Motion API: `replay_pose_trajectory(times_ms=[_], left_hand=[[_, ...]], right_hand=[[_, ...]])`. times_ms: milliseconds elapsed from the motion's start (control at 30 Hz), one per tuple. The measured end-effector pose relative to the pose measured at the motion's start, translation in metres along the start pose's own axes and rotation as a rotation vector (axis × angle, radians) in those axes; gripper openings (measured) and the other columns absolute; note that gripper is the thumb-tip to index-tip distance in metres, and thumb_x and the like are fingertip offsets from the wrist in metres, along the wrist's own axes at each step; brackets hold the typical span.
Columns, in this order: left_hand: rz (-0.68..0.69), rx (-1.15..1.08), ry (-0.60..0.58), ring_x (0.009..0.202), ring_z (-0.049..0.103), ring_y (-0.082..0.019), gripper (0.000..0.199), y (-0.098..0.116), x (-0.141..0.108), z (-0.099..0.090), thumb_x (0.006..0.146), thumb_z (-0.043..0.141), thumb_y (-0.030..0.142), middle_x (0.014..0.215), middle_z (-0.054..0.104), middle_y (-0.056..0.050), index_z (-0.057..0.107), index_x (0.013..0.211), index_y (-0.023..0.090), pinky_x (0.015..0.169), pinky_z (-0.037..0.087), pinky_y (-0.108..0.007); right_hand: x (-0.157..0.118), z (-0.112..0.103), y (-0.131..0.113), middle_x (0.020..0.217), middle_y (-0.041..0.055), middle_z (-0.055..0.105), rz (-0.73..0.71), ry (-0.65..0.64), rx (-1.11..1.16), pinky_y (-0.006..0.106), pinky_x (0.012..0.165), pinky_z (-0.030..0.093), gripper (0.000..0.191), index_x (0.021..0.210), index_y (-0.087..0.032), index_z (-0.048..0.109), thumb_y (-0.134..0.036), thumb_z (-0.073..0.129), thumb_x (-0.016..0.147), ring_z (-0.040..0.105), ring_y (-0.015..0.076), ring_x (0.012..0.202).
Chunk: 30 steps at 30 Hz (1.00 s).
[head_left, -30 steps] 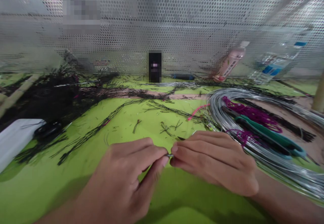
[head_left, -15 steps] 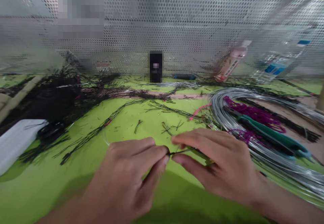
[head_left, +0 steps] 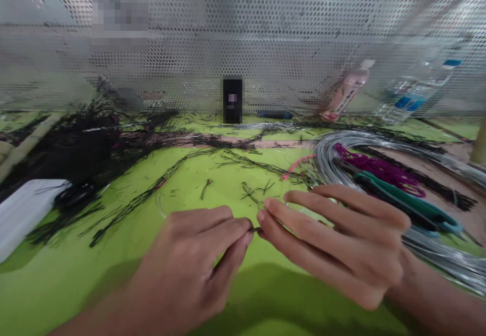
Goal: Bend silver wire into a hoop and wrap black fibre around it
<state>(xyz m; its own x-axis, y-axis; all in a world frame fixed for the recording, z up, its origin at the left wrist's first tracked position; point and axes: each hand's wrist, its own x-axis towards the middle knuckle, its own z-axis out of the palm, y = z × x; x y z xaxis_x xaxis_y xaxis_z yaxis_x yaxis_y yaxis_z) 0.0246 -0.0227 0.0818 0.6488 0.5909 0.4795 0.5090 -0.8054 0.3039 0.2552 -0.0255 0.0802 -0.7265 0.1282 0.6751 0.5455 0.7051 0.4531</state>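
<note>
Between the fingertips: a short dark strand (head_left: 255, 229), low over the lime-green work surface (head_left: 186, 174), its ends hidden by the hands.
Left hand: the left hand (head_left: 193, 255) pinches the strand between thumb and forefinger.
Right hand: the right hand (head_left: 337, 245) has its fingers stretched out, tips meeting the strand's other side; whether they grip it, I cannot tell.
Wire coil: a silvery wire coil (head_left: 326, 161) lies beyond the right hand, with teal-handled pliers (head_left: 410, 204) and tangled magenta cord (head_left: 379, 166) on it.
Black strands: a dark heap (head_left: 76, 149) at far left, beside a white box (head_left: 30, 209).
Perforated panel: two bottles, a pink one (head_left: 345, 93) and a clear one (head_left: 412, 100), lean near the perforated panel (head_left: 243, 22).
</note>
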Motion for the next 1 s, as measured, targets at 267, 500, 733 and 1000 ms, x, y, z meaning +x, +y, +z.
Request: replay_pose_trajectory(times_ms=[267, 500, 733, 1000], left_hand=[[0.036, 0.035, 0.019, 0.056, 0.054, -0.014, 0.028, 0.000, -0.003, 0.007, 0.101, 0.046, 0.016, 0.069, 0.062, 0.000, 0.063, 0.078, 0.018, 0.055, 0.037, -0.033], [-0.019, -0.030, -0.007, 0.056, 0.054, -0.012, 0.021, 0.003, -0.003, 0.004, 0.099, 0.050, 0.014, 0.067, 0.059, 0.003, 0.064, 0.083, 0.018, 0.052, 0.035, -0.030], [-0.087, -0.120, -0.027, 0.058, 0.054, -0.009, 0.017, 0.003, 0.000, -0.002, 0.097, 0.053, 0.012, 0.066, 0.057, 0.006, 0.062, 0.084, 0.020, 0.054, 0.036, -0.025], [-0.023, -0.029, 0.016, 0.057, 0.053, -0.009, 0.017, 0.002, -0.003, 0.004, 0.099, 0.052, 0.013, 0.068, 0.057, 0.005, 0.063, 0.088, 0.019, 0.053, 0.035, -0.028]], right_hand=[[0.003, 0.003, -0.005, 0.074, -0.0018, 0.069, 0.489, -0.300, 0.639, 0.029, 0.064, 0.047, 0.013, 0.088, -0.017, 0.068, -0.014, 0.059, 0.097, 0.060, 0.0109, 0.062], [0.003, -0.001, 0.005, 0.089, 0.0029, 0.071, 0.412, -0.298, 0.775, 0.024, 0.072, 0.050, 0.011, 0.101, -0.015, 0.068, -0.012, 0.057, 0.100, 0.065, 0.0118, 0.079], [-0.006, 0.009, -0.004, 0.087, 0.0091, 0.075, 0.194, -0.010, 0.443, 0.032, 0.078, 0.056, 0.010, 0.103, -0.005, 0.069, -0.008, 0.066, 0.094, 0.069, 0.0165, 0.077], [0.000, 0.014, -0.007, 0.069, -0.0033, 0.071, 0.595, -0.071, 0.831, 0.022, 0.062, 0.047, 0.014, 0.084, -0.016, 0.073, -0.025, 0.072, 0.094, 0.061, 0.0068, 0.058]])
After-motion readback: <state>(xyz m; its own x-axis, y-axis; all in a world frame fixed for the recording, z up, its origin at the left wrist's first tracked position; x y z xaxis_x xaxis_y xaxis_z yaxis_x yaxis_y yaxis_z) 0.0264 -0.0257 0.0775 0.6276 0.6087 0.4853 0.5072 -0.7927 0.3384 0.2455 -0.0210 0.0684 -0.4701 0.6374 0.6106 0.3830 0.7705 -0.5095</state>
